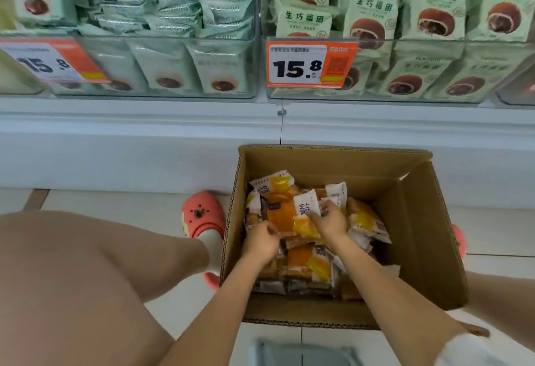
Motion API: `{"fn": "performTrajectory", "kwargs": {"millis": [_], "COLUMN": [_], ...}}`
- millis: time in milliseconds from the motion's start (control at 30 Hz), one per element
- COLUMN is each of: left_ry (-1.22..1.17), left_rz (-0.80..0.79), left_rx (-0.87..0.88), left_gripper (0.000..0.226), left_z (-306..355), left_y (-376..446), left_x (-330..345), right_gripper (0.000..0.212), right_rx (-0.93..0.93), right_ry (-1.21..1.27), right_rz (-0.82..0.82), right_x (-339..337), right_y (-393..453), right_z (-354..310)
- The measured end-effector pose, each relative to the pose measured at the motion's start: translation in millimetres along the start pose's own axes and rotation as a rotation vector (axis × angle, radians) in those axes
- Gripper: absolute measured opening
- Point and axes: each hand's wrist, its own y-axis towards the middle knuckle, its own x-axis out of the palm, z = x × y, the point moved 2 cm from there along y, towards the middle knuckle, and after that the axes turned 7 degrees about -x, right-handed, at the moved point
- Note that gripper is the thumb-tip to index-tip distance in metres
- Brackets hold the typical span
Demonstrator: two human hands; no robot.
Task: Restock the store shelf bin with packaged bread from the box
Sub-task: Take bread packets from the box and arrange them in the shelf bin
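While both hands reach into the box, left hand and right hand pinch bread packs.

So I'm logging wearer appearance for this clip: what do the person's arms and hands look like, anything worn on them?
Both forearms are bare, with no sleeves showing. The left hand and the right hand wear no gloves, and no rings, watch or bracelet are visible. A bit of white fabric shows at the lower right edge by the right arm; what it is cannot be told.
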Motion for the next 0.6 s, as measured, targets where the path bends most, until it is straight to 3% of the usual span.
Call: {"fn": "performTrajectory", "kwargs": {"millis": [100, 200, 267, 367, 433, 500, 600], "left_ry": [-0.061, -0.235, -0.485, -0.886, -1.135, -1.287, -1.115], "left_rz": [0.011, -0.030, -0.192, -0.433, -0.467, -0.385, -0.266], "left_rx": [-0.082, -0.242, -0.371, -0.466, -0.384, -0.229, 0.071], "left_gripper": [0.014, 0.026, 0.044, 0.068, 0.063, 0.044, 0.037], "left_z": [-3, -7, -7, 10, 31, 51, 71], "left_y": [1, -3, -14, -31, -39, -47, -66], "left_x": [-2, -4, -2, 4, 2, -8, -30], "right_gripper": [0.037, 0.032, 0.023, 0.021, 0.035, 0.047, 0.040], "right_rx": [-0.161, -0.189, -0.211, -0.177, -0.137, -0.103, -0.096], "right_ry": [-0.065, -0.005, 0.081, 0.462, 0.707, 0.802, 0.838], "right_rz": [-0.165, -0.119, -0.042, 0.022, -0.030, -0.093, -0.129], "right_x": [-2, -16, -31, -55, -66, -74, -95], "right_y": [0, -12, -30, -70, -92, -106, -118], "right_z": [2, -5, -9, -10, -11, -14, -24]}}
